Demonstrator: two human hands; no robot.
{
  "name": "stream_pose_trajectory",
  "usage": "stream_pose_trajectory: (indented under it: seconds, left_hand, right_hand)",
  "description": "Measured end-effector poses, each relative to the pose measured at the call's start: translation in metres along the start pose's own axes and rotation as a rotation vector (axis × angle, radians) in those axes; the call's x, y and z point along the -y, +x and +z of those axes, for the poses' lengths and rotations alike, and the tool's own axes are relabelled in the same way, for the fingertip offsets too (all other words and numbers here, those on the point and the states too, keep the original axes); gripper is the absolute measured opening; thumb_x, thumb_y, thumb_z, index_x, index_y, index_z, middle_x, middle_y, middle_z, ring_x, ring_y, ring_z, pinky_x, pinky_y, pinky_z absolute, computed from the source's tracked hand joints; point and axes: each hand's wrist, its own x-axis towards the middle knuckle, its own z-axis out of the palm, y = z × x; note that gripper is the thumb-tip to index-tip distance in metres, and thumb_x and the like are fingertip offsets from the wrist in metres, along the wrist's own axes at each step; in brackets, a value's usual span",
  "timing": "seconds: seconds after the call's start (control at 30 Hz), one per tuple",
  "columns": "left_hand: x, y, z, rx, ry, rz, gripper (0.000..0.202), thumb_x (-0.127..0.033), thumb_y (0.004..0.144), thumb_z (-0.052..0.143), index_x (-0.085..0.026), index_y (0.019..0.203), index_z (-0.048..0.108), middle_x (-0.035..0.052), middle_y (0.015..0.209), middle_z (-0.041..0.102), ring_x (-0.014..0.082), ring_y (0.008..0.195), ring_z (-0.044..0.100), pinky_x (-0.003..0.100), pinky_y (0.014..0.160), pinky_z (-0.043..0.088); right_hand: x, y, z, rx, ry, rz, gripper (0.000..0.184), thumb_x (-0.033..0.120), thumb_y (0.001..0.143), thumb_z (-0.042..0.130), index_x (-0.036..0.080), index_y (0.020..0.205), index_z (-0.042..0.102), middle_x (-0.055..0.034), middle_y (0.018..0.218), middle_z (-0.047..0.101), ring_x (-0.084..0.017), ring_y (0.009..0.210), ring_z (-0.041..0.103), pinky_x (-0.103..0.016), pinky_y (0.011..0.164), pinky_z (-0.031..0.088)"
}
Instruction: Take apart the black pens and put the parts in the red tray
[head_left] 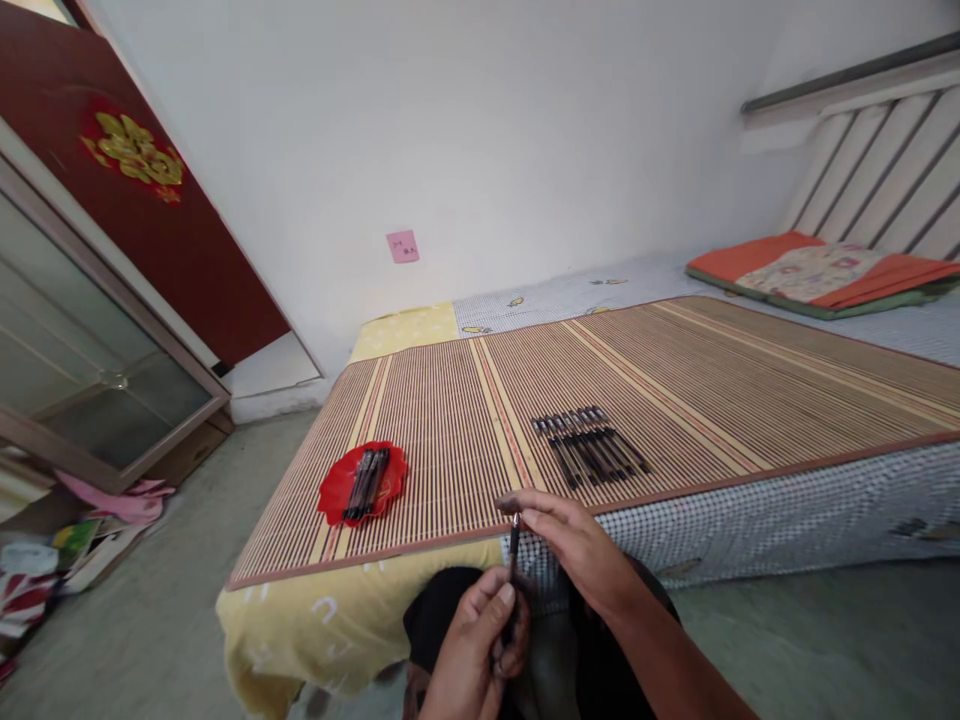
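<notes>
Both my hands meet low in the middle of the view, over my lap at the bed's front edge. My left hand (476,640) is wrapped round the lower part of a dark pen (514,545) that stands nearly upright. My right hand (570,540) pinches the pen's top end with thumb and fingers. A row of several dark pens (592,445) lies side by side on the striped bamboo mat (675,380), just beyond my right hand. To the left, a red plate (334,492) on the mat holds a few more pens (366,482).
The mat covers a bed with a yellow sheet (322,620) and a checked side panel (787,520). An orange cushion (817,272) lies at the far right by a slatted headboard. A glass cabinet door (90,370) and clutter on the floor (67,550) are at left.
</notes>
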Motion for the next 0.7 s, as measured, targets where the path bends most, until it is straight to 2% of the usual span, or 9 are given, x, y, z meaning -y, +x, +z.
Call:
stream_pose_trajectory:
  seconds: [0.17,0.27,0.37,0.43,0.53,0.7]
  left_hand:
    - [0.001,0.0,0.0,0.016,-0.003,0.005,0.044,-0.047,0.073,0.08,-0.017,0.091,0.053,-0.0081,0.057,0.043,0.0028,0.043,0.023,0.02,0.041,0.014]
    - [0.002,0.001,-0.001,0.019,-0.002,0.007,0.044,-0.047,0.074,0.08,-0.017,0.091,0.053,-0.0083,0.057,0.043,0.0025,0.042,0.022,0.02,0.041,0.013]
    - [0.002,0.002,-0.002,0.02,0.001,0.008,0.044,-0.046,0.074,0.08,-0.016,0.093,0.054,-0.0082,0.057,0.042,0.0026,0.043,0.023,0.02,0.041,0.013]
    - [0.002,0.001,-0.002,0.019,0.003,0.003,0.044,-0.046,0.074,0.08,-0.016,0.093,0.054,-0.0079,0.058,0.043,0.0026,0.043,0.023,0.02,0.042,0.012]
    - [0.0,0.001,-0.001,0.02,0.002,0.002,0.044,-0.047,0.074,0.08,-0.016,0.094,0.055,-0.0076,0.059,0.043,0.0026,0.043,0.024,0.02,0.042,0.012]
    - [0.0,0.001,-0.002,0.034,-0.003,0.005,0.042,-0.046,0.075,0.079,-0.016,0.092,0.054,-0.0074,0.059,0.044,0.0024,0.043,0.024,0.02,0.042,0.013]
  right_hand:
    - [0.003,0.001,0.001,-0.002,-0.041,-0.007,0.018,0.035,0.083,0.068,0.022,0.093,0.075,-0.0052,0.098,0.073,-0.023,0.1,0.063,-0.037,0.094,0.046]
    - [-0.003,0.003,0.0,-0.096,0.013,0.039,0.025,0.044,0.078,0.074,0.02,0.083,0.071,-0.0042,0.091,0.07,-0.02,0.089,0.062,-0.034,0.085,0.048]
    - [-0.01,0.005,-0.001,-0.194,0.084,0.043,0.035,0.054,0.084,0.067,0.02,0.085,0.07,-0.0061,0.091,0.07,-0.021,0.089,0.062,-0.035,0.081,0.049]
    - [-0.012,0.005,-0.002,-0.209,0.135,0.045,0.038,0.057,0.087,0.061,0.02,0.09,0.072,-0.0081,0.095,0.071,-0.023,0.096,0.063,-0.036,0.083,0.05]
    - [-0.011,0.003,-0.001,-0.175,0.159,0.053,0.036,0.053,0.085,0.065,0.021,0.1,0.075,-0.0102,0.105,0.073,-0.026,0.107,0.063,-0.038,0.09,0.05]
    - [-0.004,0.0,-0.002,-0.036,-0.001,0.021,0.025,0.037,0.087,0.064,0.023,0.102,0.077,-0.008,0.108,0.074,-0.026,0.111,0.063,-0.039,0.097,0.046]
